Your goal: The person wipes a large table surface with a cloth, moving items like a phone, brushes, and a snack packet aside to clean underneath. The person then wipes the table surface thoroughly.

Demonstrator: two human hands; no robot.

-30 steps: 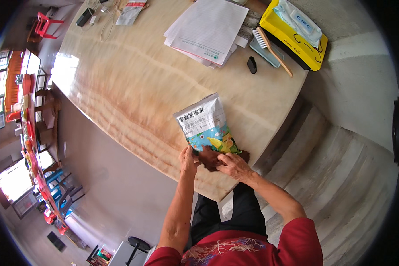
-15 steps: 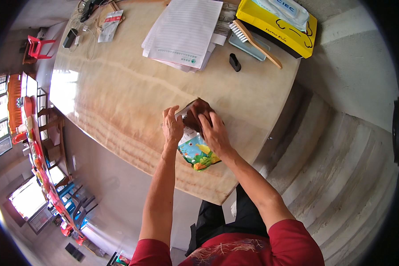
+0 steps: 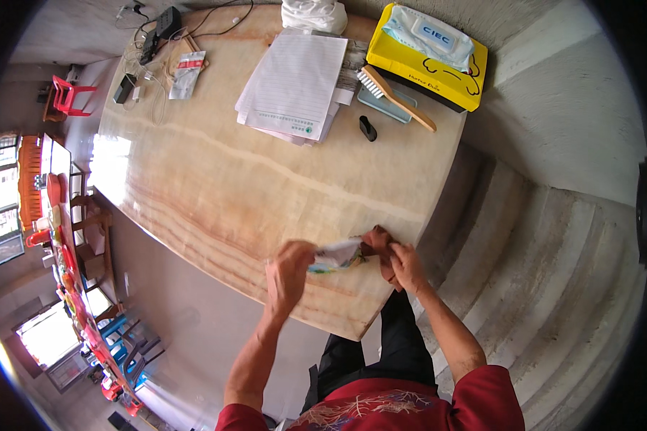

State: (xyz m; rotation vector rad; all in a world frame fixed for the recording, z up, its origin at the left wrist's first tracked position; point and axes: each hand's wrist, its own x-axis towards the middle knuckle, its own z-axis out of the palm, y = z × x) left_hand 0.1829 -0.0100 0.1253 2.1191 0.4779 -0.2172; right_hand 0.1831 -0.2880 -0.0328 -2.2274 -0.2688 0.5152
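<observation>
Both my hands are at the table's near right corner, with a colourful printed plastic packet [image 3: 338, 255] stretched sideways between them. My left hand [image 3: 291, 271] is closed round the packet's left end and somewhat blurred by motion. At the other end, my right hand [image 3: 407, 267] grips a crumpled brown piece [image 3: 378, 244] that looks soft, like cloth. This brown piece meets the packet's right end; whether it sits inside or is joined to it I cannot tell.
Lined paper sheets [image 3: 295, 90] lie farther back. A wooden-handled brush [image 3: 399, 99] rests across a grey-blue tray, with a small black object [image 3: 367, 128] nearby. Behind stands a yellow box [image 3: 428, 68] bearing a wipes pack. Cables and a power strip [image 3: 167, 24] are far left; steps [image 3: 525, 244] descend right.
The packet has gone from lying upright before me to being stretched sideways, nearer the table's front corner. My right hand has moved right with the brown piece; my left hand has moved nearer to me.
</observation>
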